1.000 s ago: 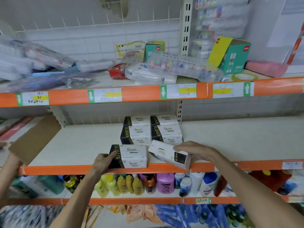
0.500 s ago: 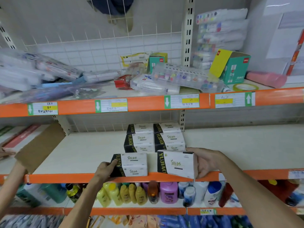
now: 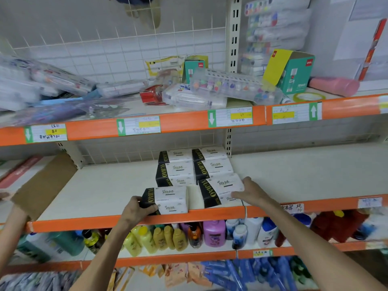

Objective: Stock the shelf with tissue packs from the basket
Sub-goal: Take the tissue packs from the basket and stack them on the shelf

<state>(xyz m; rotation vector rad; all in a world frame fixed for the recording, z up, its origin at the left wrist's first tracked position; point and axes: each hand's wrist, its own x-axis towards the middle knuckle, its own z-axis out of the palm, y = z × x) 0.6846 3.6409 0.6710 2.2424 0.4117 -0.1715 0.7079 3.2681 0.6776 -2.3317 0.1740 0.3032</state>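
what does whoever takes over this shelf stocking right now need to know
Left hand grips the front left pack at the shelf edge.
Right hand holds the front right pack, set slightly further in.
Done: four more packs sit behind them.
Left: probably square up both, let go, fetch more. The basket is not in view.
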